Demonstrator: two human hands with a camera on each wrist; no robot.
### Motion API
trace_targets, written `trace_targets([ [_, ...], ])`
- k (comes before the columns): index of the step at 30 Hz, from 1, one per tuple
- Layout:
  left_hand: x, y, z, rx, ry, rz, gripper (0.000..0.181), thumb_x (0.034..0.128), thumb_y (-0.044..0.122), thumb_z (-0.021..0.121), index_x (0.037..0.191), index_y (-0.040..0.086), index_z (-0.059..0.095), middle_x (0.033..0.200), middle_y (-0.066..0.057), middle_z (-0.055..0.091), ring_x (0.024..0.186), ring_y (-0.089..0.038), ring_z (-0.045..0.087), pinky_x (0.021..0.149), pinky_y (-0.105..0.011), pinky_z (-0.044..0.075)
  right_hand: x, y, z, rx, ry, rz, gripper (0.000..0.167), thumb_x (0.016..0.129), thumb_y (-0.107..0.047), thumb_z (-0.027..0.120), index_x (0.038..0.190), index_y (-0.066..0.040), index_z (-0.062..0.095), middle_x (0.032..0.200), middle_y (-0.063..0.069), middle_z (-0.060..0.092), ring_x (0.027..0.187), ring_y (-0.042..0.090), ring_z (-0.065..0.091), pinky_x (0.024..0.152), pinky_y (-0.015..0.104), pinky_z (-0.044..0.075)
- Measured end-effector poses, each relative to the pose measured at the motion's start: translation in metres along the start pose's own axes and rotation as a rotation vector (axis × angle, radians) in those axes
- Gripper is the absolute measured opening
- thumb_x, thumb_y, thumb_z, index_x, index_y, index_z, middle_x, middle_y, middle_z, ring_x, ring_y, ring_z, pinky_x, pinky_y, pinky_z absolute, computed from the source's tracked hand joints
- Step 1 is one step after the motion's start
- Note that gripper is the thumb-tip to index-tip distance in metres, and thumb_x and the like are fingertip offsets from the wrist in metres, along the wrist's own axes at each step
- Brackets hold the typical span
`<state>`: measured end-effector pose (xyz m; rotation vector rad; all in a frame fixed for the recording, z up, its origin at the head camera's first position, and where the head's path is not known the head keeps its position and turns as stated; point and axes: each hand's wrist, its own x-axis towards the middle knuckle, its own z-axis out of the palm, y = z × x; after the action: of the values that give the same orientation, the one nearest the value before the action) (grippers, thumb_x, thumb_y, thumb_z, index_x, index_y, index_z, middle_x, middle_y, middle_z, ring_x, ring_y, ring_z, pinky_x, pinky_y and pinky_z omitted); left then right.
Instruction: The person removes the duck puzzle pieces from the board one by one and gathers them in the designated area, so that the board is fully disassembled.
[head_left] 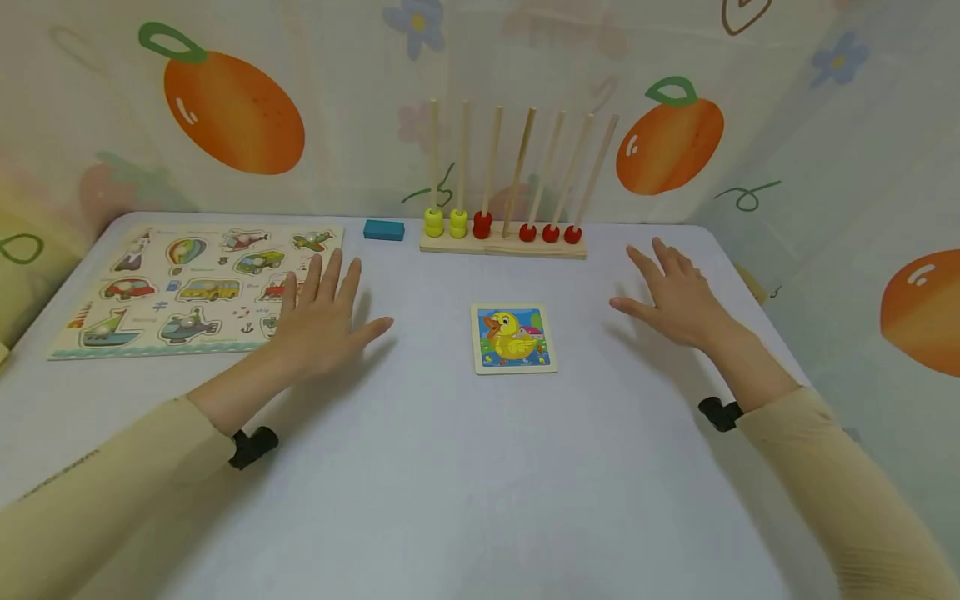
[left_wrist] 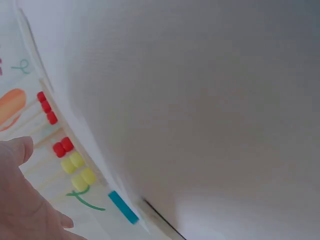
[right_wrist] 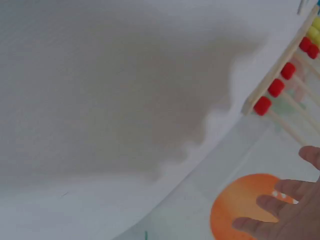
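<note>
From here the left hand (head_left: 318, 325), fingers spread, overlaps the vehicle board (head_left: 217, 310) at the frame's left; the right hand (head_left: 677, 296), spread too, is right of centre. Between them, mid-frame, a duck tile (head_left: 513, 337) lies on the worktop (head_left: 480, 483).

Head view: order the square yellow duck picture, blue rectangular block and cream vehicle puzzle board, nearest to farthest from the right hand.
1. Duck picture: centre, left of the right hand.
2. Blue block: farther left, towards the back.
3. Vehicle board: far left side.
</note>
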<state>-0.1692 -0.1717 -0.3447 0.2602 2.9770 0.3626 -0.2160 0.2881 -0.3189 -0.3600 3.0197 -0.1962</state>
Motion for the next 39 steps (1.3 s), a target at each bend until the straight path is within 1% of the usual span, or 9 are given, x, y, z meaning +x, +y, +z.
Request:
trace_targets([
  [8, 0.022, 0.032, 0.001, -0.081, 0.033, 0.053, 0.094, 0.0953, 0.061, 0.047, 0.159, 0.005, 0.007, 0.167, -0.022, 0.004, 0.155, -0.043, 0.001, 0.122, -0.065, -0.005, 0.022, -0.036, -0.003, 0.086, 0.022, -0.058, 0.08, 0.093, -0.055, 0.059, 0.154, -0.011, 0.031, 0.16, 0.025, 0.024, 0.144, 0.048, 0.026, 0.112, 0.068, 0.03],
  [12, 0.033, 0.049, 0.002, -0.162, 0.049, 0.068, 0.091, 0.0938, 0.055, 0.055, 0.158, 0.004, 0.015, 0.164, -0.023, 0.017, 0.153, -0.042, 0.013, 0.123, -0.064, 0.003, 0.033, -0.055, -0.003, 0.148, 0.03, -0.109, 0.073, 0.093, -0.049, 0.063, 0.15, -0.011, 0.038, 0.154, 0.024, 0.032, 0.14, 0.043, 0.033, 0.112, 0.063, 0.036],
  [14, 0.038, 0.056, 0.003, -0.207, 0.049, 0.074, 0.089, 0.093, 0.052, 0.058, 0.157, 0.003, 0.019, 0.162, -0.023, 0.024, 0.151, -0.043, 0.02, 0.123, -0.062, 0.01, 0.038, -0.064, -0.003, 0.179, 0.029, -0.135, 0.07, 0.093, -0.047, 0.064, 0.149, -0.012, 0.04, 0.151, 0.023, 0.036, 0.137, 0.041, 0.038, 0.111, 0.06, 0.038],
  [19, 0.049, 0.068, 0.009, -0.315, -0.011, 0.08, 0.083, 0.0922, 0.047, 0.062, 0.154, 0.002, 0.028, 0.158, -0.023, 0.034, 0.146, -0.041, 0.033, 0.119, -0.056, 0.03, 0.048, -0.084, -0.001, 0.271, 0.014, -0.194, 0.063, 0.092, -0.04, 0.067, 0.145, -0.012, 0.047, 0.139, 0.019, 0.045, 0.121, 0.036, 0.053, 0.098, 0.051, 0.051],
  [21, 0.053, 0.072, 0.012, -0.351, -0.051, 0.084, 0.079, 0.0921, 0.044, 0.063, 0.152, 0.002, 0.031, 0.156, -0.022, 0.037, 0.145, -0.038, 0.036, 0.118, -0.055, 0.033, 0.051, -0.091, 0.001, 0.305, 0.01, -0.215, 0.06, 0.092, -0.038, 0.068, 0.142, -0.012, 0.049, 0.136, 0.017, 0.049, 0.114, 0.033, 0.057, 0.093, 0.047, 0.052],
  [24, 0.057, 0.076, 0.016, -0.404, -0.096, 0.1, 0.073, 0.0913, 0.037, 0.065, 0.149, 0.002, 0.037, 0.152, -0.02, 0.043, 0.141, -0.036, 0.041, 0.116, -0.053, 0.037, 0.056, -0.1, 0.004, 0.352, -0.004, -0.241, 0.056, 0.091, -0.036, 0.069, 0.139, -0.011, 0.053, 0.134, 0.016, 0.053, 0.109, 0.03, 0.059, 0.091, 0.045, 0.052],
  [30, 0.06, 0.082, 0.024, -0.499, -0.158, 0.114, 0.063, 0.0897, 0.03, 0.068, 0.143, 0.004, 0.045, 0.142, -0.018, 0.052, 0.132, -0.033, 0.049, 0.113, -0.048, 0.042, 0.065, -0.113, 0.015, 0.434, -0.089, -0.274, 0.05, 0.09, -0.032, 0.07, 0.133, -0.009, 0.057, 0.125, 0.016, 0.061, 0.106, 0.029, 0.061, 0.092, 0.043, 0.053],
  [33, 0.062, 0.084, 0.028, -0.519, -0.163, 0.128, 0.06, 0.0895, 0.028, 0.068, 0.141, 0.005, 0.047, 0.139, -0.017, 0.054, 0.129, -0.032, 0.05, 0.112, -0.047, 0.043, 0.068, -0.118, 0.021, 0.478, -0.155, -0.297, 0.048, 0.09, -0.031, 0.071, 0.131, -0.01, 0.059, 0.12, 0.014, 0.062, 0.104, 0.029, 0.061, 0.093, 0.042, 0.053],
  [39, 0.065, 0.083, 0.035, -0.53, -0.17, 0.173, 0.064, 0.0861, 0.027, 0.073, 0.14, 0.004, 0.048, 0.138, -0.017, 0.055, 0.128, -0.031, 0.05, 0.112, -0.046, 0.042, 0.068, -0.128, 0.028, 0.502, -0.272, -0.322, 0.046, 0.087, -0.026, 0.073, 0.129, -0.014, 0.06, 0.115, 0.011, 0.061, 0.102, 0.028, 0.061, 0.092, 0.039, 0.052],
])
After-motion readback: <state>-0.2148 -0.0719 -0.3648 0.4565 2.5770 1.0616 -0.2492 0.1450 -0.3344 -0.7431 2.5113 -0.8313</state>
